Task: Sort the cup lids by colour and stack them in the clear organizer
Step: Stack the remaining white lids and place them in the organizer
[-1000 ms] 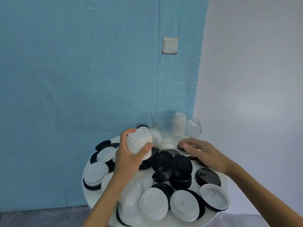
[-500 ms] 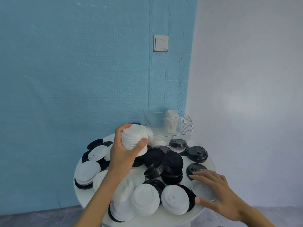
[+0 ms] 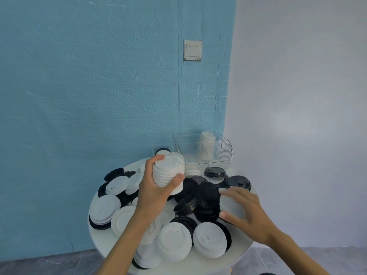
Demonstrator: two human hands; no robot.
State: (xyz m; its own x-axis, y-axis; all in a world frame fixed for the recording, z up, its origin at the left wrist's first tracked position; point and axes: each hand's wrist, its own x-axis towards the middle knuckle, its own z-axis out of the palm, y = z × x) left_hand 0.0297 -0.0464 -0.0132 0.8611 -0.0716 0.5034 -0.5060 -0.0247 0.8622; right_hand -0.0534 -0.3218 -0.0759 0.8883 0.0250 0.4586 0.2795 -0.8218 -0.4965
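White and black cup lids lie heaped across the round white worktop, many overlapping, some nested in short piles. Among the hands, the left hand is raised above the heap and grips a stack of white lids, thumb on the near side and fingers curled round the far side, the stack tilted slightly toward the wall. The right hand reaches over the right part of the heap with fingers spread and thumb out; a single white lid lies under its fingers, and whether the fingers actually pinch it or only rest on it I cannot tell. Just left of that hand stands a pile of black lids, with another black lid beyond the fingertips. At the far edge of the worktop, against the blue textured wall, sits the clear organizer, and 1 upright column of white lids stands inside it. A white double light switch is fixed to the blue wall above, and a plain pale wall meets it on the right.
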